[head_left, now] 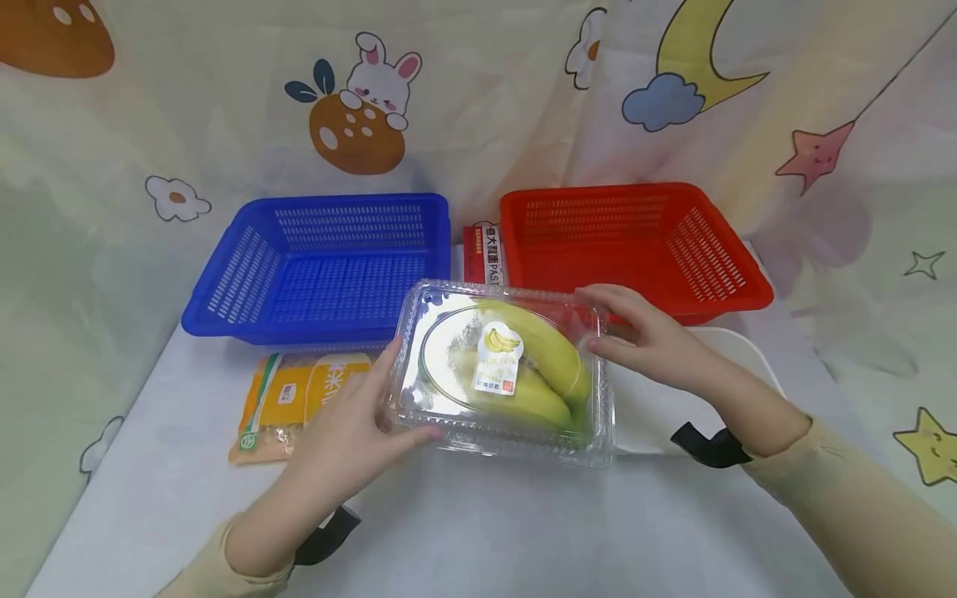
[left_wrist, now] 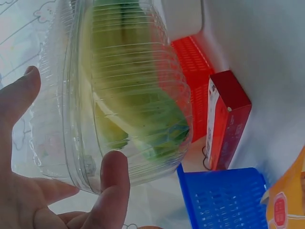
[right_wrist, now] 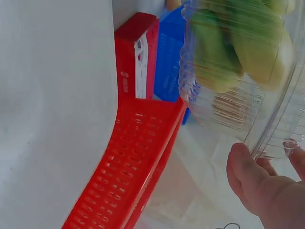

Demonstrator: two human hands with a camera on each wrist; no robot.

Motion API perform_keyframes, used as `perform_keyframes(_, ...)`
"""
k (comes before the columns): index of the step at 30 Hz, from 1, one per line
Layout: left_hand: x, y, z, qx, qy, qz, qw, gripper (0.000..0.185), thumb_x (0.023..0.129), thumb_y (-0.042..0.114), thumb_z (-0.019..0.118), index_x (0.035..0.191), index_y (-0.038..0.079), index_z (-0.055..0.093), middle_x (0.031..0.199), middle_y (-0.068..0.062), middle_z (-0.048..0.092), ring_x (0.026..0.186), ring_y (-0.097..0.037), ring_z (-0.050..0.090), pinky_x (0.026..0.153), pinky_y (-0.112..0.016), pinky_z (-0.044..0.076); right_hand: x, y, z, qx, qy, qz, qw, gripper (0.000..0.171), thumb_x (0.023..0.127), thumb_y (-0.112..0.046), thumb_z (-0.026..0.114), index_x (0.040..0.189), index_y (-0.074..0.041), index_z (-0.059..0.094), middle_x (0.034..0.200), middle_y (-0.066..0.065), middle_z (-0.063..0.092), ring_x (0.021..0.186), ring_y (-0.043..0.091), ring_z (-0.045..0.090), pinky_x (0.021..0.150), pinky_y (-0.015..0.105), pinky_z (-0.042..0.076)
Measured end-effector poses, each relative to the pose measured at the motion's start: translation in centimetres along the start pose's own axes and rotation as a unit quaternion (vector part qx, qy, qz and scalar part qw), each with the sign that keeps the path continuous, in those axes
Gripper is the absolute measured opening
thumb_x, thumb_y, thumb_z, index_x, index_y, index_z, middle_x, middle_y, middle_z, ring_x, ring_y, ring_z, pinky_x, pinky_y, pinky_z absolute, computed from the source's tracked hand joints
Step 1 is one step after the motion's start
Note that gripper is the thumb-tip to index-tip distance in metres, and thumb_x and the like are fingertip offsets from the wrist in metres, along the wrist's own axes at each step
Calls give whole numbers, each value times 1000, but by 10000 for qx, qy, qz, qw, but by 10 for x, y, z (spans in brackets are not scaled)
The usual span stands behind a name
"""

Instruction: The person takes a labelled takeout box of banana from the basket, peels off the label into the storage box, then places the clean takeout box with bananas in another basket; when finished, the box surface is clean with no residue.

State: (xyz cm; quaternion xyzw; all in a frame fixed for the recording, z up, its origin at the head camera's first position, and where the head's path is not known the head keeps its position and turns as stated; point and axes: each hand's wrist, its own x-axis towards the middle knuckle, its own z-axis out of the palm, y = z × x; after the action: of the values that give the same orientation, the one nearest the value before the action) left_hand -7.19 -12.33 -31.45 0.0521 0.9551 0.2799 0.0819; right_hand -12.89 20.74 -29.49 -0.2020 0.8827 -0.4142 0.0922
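- Clear plastic clamshell box (head_left: pixel 503 374) of green-yellow bananas (head_left: pixel 534 365), held above the white surface (head_left: pixel 478 531), in front of the blue slotted plastic basket (head_left: pixel 329 266) and the red slotted plastic basket (head_left: pixel 635 245).
- Left hand (head_left: pixel 351 436): grip curled round the box's near-left corner. Right hand (head_left: pixel 646 336): fingertips pinching the far-right rim.
- Risk: thin ribbed walls may flex under an edge-only hold, so the box could slip or tilt.
- Risk: squeezing could pop the lid.
- Orange packet (head_left: pixel 295 403) lies below; a dropped box might land on it.

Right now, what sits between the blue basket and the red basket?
A red pasta box stands in the gap between the blue basket and the red basket, clearest in the head view.
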Motion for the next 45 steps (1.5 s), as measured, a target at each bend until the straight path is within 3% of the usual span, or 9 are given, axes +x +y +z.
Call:
perform_keyframes(4, -9, -5, 4, -40, -17, -229, 9997, 108, 53, 79, 59, 143, 39, 14, 95, 0, 54, 69, -13, 49, 57, -22, 43, -2, 1, 8, -303, -255, -181, 9991, 63, 82, -21, 65, 137, -15, 36, 138, 10, 35, 124, 29, 36, 91, 52, 45)
perform_keyframes(7, -18, -9, 7, 7, -55, -369, 9993, 109, 52, 80, 59, 143, 38, 17, 113, -3, 56, 83, -15, 55, 65, -32, 51, -3, 2, 14, -663, -464, -247, 9964, 64, 81, -26, 67, 137, -19, 37, 137, 7, 36, 122, 26, 38, 88, 48, 48)
perform_keyframes(11, -28, -14, 13, 31, -107, -495, 9987, 109, 50, 82, 58, 142, 38, 20, 128, -6, 53, 90, -19, 58, 72, -41, 53, -1, 3, 22, -990, -790, -245, 9916, 68, 78, -32, 70, 137, -24, 38, 138, 5, 37, 123, 25, 38, 85, 45, 51)
perform_keyframes(14, -32, -17, 17, 79, -179, -582, 9981, 111, 48, 83, 58, 141, 37, 20, 122, -4, 58, 82, -16, 59, 68, -38, 52, 1, 5, 26, -1133, -978, -302, 9883, 68, 78, -34, 69, 138, -23, 38, 138, 5, 38, 125, 25, 38, 87, 45, 50)
perform_keyframes(22, -35, -25, 29, 827, -115, -455, 9955, 114, 49, 80, 61, 141, 23, 26, 93, -3, 65, 71, -14, 59, 52, -31, 46, 10, 10, 35, -1498, -1433, -253, 9780, 68, 78, -34, 69, 138, -20, 38, 139, 5, 40, 124, 26, 41, 90, 45, 48)
perform_keyframes(27, -32, -31, 35, 887, -114, -401, 9952, 113, 50, 79, 62, 139, 18, 29, 92, -5, 65, 69, -16, 59, 51, -33, 45, 17, 14, 40, -1535, -1574, -228, 9753, 66, 79, -32, 68, 138, -19, 39, 138, 9, 40, 123, 28, 43, 91, 48, 47)
perform_keyframes(36, -28, -39, 49, 805, -90, -396, 9959, 110, 52, 72, 69, 139, 15, 30, 107, -11, 64, 73, -19, 61, 57, -35, 49, 27, 16, 44, -1411, -1840, 30, 9727, 69, 79, -28, 68, 139, -17, 37, 139, 10, 38, 125, 30, 40, 90, 49, 47)
perform_keyframes(45, -24, -39, 49, 855, -242, -445, 9950, 111, 54, 73, 66, 139, 14, 28, 98, -13, 66, 68, -20, 60, 52, -36, 46, 36, 23, 48, -1466, -2042, 176, 9677, 73, 78, -31, 70, 140, -19, 33, 141, 10, 35, 125, 29, 38, 90, 47, 48)
